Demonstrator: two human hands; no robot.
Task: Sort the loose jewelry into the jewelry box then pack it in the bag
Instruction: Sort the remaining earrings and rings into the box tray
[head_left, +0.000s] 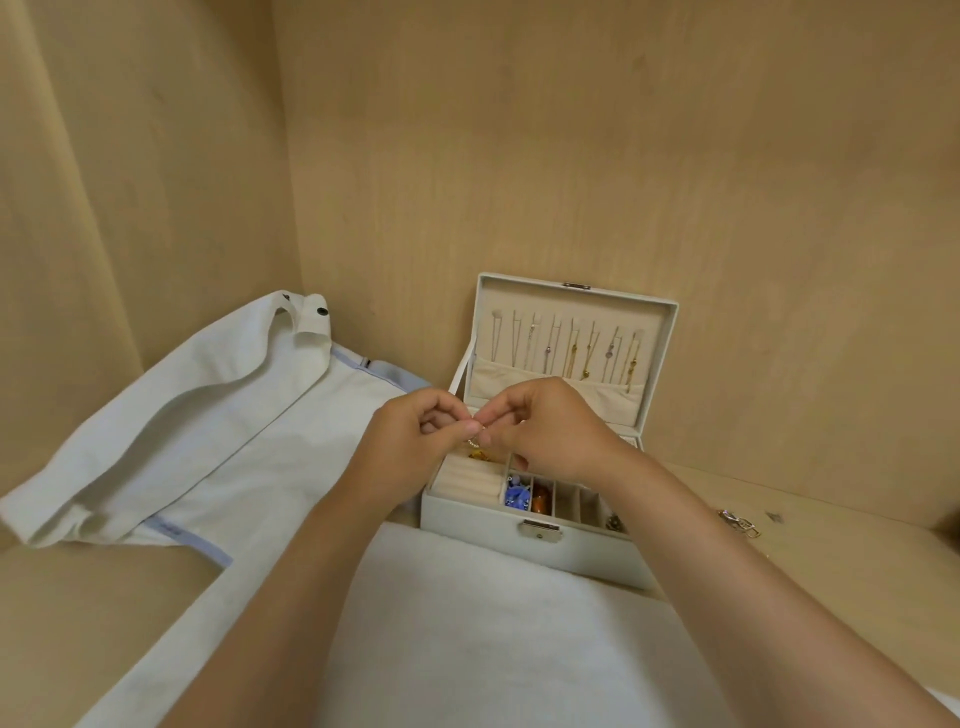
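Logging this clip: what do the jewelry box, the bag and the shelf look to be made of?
Jewelry box: smooth pale shell, probably faux leather; matte beige lining looks velvety; shiny metal clasp. Bag: off-white woven cloth, likely canvas, soft enough to crease and fold. Shelf: light wood-grain board, possibly laminate.

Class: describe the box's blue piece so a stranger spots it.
Find the open white box by the wooden wall. In its front row of small compartments, the blue piece sits leftmost, beside an orange piece; nothing else inside is blue.
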